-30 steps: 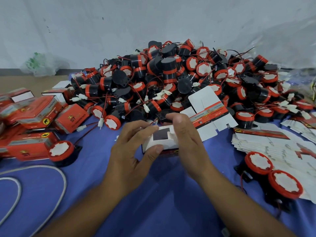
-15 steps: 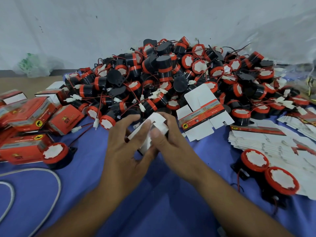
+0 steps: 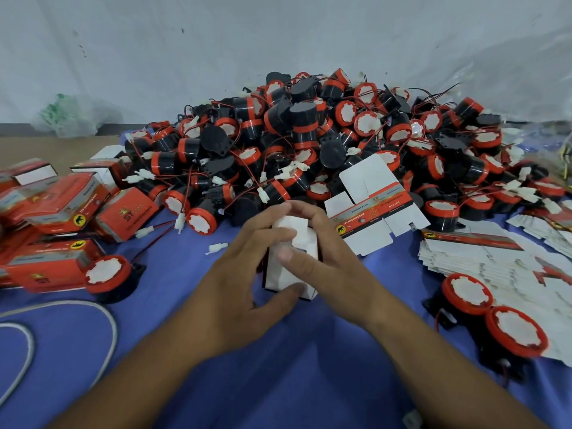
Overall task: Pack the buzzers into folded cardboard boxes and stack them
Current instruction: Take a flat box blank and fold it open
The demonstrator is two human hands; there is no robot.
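**Fingers of Both Hands Clamped on One Cardboard Box**

1. Bench. A blue cloth covers it, and it carries all the stock.

2. Buzzer pile. A large heap of black-and-red units with trailing wires fills the far middle of the bench. Judging by its bulk, most of the packing is still to be done.

3. Packed boxes. A group of closed red boxes lies at the far left. They are heaped loosely rather than squared up, so the stacking appears unfinished.

4. Flat blanks. A fanned layer of unfolded cartons lies at the right. One opened blank leans against the foot of the pile.

5. Loose buzzers. Two sit on the blanks at the near right. One sits just beside the packed boxes.

6. Cardboard box. It stands on end at centre, in front of the pile, with a white face toward the camera. The hands hide whether a buzzer is inside.

7. Left hand. The fingers curl over the top and left side of the box, and the thumb hooks its near lower edge.

8. Right hand. The fingers wrap the far right side, and the thumb presses on the white face. The step in hand is judged to be folding or closing a flap.
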